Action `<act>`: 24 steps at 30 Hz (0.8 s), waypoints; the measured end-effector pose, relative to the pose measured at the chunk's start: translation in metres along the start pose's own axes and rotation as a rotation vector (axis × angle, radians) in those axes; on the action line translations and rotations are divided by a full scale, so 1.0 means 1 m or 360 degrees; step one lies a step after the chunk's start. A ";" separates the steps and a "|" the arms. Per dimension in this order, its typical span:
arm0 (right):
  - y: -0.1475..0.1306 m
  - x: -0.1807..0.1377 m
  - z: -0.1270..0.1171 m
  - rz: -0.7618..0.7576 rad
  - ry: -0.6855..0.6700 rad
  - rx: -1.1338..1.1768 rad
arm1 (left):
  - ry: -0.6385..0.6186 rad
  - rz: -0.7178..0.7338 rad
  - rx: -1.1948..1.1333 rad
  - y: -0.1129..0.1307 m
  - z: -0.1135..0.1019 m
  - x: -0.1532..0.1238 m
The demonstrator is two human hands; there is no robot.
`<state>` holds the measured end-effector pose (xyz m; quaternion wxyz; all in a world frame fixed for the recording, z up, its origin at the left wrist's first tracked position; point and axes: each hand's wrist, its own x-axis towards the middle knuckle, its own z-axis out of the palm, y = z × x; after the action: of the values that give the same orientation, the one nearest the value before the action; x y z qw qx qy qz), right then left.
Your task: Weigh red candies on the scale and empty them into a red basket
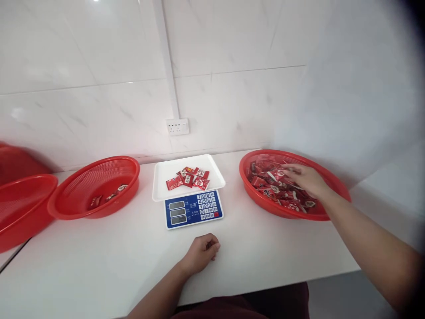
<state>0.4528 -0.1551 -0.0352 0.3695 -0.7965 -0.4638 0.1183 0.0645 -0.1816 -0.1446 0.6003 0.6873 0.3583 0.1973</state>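
Observation:
At the right, my right hand [303,177] reaches into a red plastic basket [247,188]. Its fingers are closed on a small red and white packet [279,173], just above many similar red packets [265,191] heaped there. My left hand [202,253] rests on the table in a loose fist, with only shadow showing inside the curl. In front of it stands a digital scale [194,209] with a blue keypad panel. Several red packets [188,178] lie in a loose group on the scale's white tray [159,188].
A second red basket [75,188] on the left holds a few packets [116,191]. Beyond it, another red basket [28,208] is cut off by the frame edge. Behind the white table [109,257] rises a tiled wall with a socket [178,126].

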 end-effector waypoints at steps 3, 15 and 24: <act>-0.014 -0.003 -0.002 -0.0071 0.0051 -0.0217 | 0.0014 -0.0017 -0.0005 -0.002 0.000 -0.001; -0.069 -0.157 0.109 -0.0875 -0.0576 0.0223 | 0.0003 0.0018 0.0078 -0.004 0.000 -0.001; -0.076 -0.207 0.183 -0.0816 -0.0731 0.0714 | 0.0057 0.0178 0.0291 0.008 -0.001 -0.004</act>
<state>0.1940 -0.2163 -0.1421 0.4384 -0.5076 -0.6804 0.2953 0.0635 -0.1835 -0.1357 0.5166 0.7544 0.3466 0.2092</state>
